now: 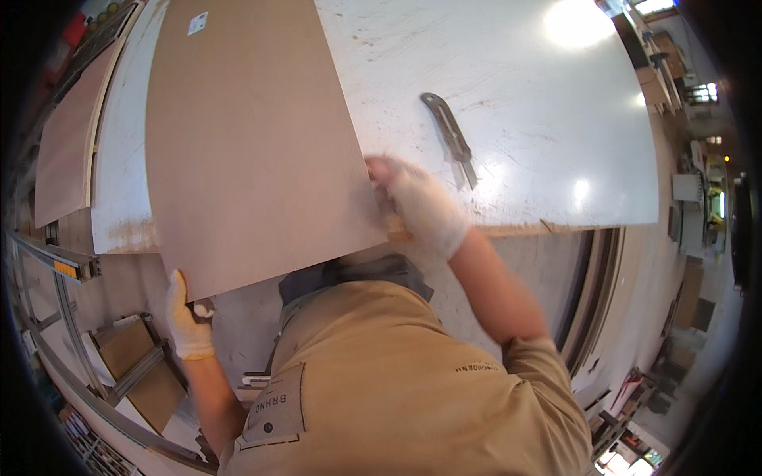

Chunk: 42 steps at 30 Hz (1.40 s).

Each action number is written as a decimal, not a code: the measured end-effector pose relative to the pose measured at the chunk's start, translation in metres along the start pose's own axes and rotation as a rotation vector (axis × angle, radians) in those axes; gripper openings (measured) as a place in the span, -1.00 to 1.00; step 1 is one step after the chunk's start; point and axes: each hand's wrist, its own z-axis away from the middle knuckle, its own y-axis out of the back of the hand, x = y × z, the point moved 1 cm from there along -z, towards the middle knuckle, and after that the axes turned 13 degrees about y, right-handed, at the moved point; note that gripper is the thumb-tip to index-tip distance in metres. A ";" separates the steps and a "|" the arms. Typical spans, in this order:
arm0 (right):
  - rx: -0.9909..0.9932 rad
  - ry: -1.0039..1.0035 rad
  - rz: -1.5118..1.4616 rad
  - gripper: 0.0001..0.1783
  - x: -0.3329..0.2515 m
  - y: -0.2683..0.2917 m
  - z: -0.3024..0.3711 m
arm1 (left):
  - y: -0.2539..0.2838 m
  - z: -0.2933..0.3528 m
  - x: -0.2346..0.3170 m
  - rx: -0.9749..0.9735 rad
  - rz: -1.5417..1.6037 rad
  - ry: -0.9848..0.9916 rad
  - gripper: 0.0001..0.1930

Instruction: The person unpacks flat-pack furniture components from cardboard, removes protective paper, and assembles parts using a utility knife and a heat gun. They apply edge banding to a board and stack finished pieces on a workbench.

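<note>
A long, flat brown board (pixel 254 151) lies over the white worktable, its near end reaching past the table's front edge toward me. My left hand (pixel 189 321), in a white knit glove, is closed on the board's near left corner, the thumb along its side. At the board's right edge, close to the near corner, is my right hand (pixel 425 206), gloved too and somewhat blurred. Its fingers look curled against that edge. Right of the board, a grey utility knife (pixel 449 135) rests on the table with its blade out, apart from both hands.
The white worktable (pixel 540 143) has a worn wooden front edge. Another brown panel (pixel 75 139) leans at the far left. Below it stand a metal frame (pixel 55 278) and boxes with brown panels (pixel 127 349). Upright boards (pixel 591 293) are stacked under the table's right side.
</note>
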 end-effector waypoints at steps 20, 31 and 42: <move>0.047 0.190 -0.773 -0.72 -0.056 0.225 0.078 | -0.169 0.125 -0.049 -0.813 0.034 -0.269 -0.50; 0.454 0.388 -0.648 -0.29 -0.034 0.511 0.210 | -0.498 0.188 -0.156 -1.031 -0.221 0.029 -0.55; 0.940 0.433 0.435 -0.46 -0.087 0.817 0.275 | -0.748 0.296 -0.302 -0.725 -0.476 -0.341 -0.49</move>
